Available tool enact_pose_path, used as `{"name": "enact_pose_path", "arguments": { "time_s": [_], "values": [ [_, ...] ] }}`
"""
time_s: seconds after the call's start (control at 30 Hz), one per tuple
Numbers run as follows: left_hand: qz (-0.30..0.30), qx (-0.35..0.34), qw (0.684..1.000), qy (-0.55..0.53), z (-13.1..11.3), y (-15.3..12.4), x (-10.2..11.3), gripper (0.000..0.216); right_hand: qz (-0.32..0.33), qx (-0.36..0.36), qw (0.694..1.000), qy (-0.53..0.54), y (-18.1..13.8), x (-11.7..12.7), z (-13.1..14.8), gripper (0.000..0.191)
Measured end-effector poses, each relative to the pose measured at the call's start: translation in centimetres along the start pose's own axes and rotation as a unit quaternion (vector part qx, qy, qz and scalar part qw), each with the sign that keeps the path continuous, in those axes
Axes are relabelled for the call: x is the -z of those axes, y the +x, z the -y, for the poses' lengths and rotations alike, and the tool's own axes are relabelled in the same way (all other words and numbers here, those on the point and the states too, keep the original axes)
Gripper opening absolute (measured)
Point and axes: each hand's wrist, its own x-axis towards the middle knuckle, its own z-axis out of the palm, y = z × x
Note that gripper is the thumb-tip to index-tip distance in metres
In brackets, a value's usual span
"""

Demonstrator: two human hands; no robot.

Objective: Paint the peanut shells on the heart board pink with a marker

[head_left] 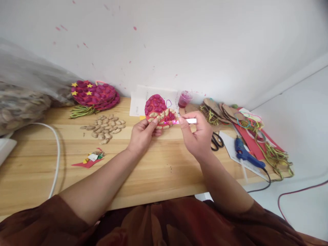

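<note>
My left hand is closed on the lower edge of a round red disc covered with peanut shells, most painted magenta, some bare tan along the bottom. It holds the disc up above the wooden table. My right hand pinches a thin white-handled brush, whose pink tip touches the disc's lower right edge.
A pile of loose peanut shells lies left of the disc. Finished magenta discs are stacked at the back left, beside a plastic bag of shells. A cup of pink paint, scissors, a blue glue gun and cardboard rounds with strings lie right.
</note>
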Motion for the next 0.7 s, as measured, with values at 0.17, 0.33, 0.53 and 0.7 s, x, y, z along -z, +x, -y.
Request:
{"name": "enact_pose_path", "arguments": {
  "time_s": [0.17, 0.33, 0.53, 0.7],
  "values": [
    [0.001, 0.001, 1.000, -0.001, -0.2, -0.1, -0.1, 0.048, 0.005, 0.042, 0.999, -0.031, -1.0, -0.7, -0.5, 0.006],
    [0.002, 0.008, 1.000, 0.005, -0.3, -0.3, -0.2, 0.045, -0.001, 0.073, 0.997, -0.015, -1.3, -0.6, -1.0, 0.003],
    [0.009, -0.003, 1.000, 0.010, 0.0, -0.3, -0.1, 0.044, 0.024, 0.088, 0.996, -0.025, -1.5, -0.7, -0.9, 0.005],
    [0.016, -0.005, 1.000, 0.010, 0.0, -0.4, -0.1, 0.041, 0.013, 0.104, 0.994, -0.045, -1.5, -0.9, -1.0, 0.003]
  ]
}}
